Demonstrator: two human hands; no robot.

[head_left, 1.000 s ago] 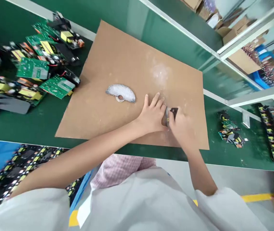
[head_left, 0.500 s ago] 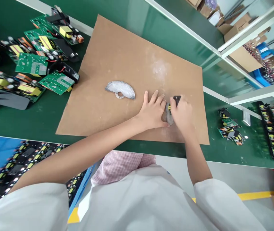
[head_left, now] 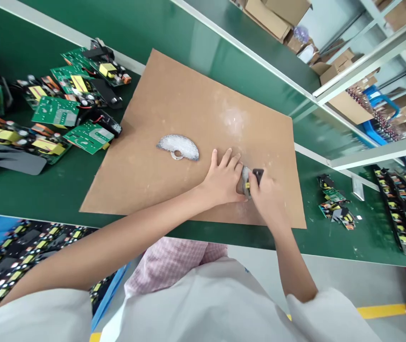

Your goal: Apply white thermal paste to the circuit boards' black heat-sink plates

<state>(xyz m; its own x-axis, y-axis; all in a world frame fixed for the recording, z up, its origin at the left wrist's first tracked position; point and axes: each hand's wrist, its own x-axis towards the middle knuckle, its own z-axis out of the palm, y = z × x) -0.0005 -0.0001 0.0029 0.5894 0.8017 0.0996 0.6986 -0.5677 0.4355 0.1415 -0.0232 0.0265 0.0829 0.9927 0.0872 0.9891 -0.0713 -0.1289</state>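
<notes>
My left hand lies flat on the brown cardboard sheet, fingers stretched out, pressing down a small grey piece at its thumb side. My right hand is closed round a small black and yellow tool whose tip touches that grey piece. A grey half-disc with a hole lies on the cardboard to the left of my left hand, apart from it.
The cardboard lies on a green workbench. A pile of green circuit boards sits at the left. A few small boards lie at the right, with trays of parts beyond. Shelves with cardboard boxes stand behind.
My right hand has drawn the tool slightly back towards me across the grey piece. The left hand stays pressed in place; the view has shifted a little.
</notes>
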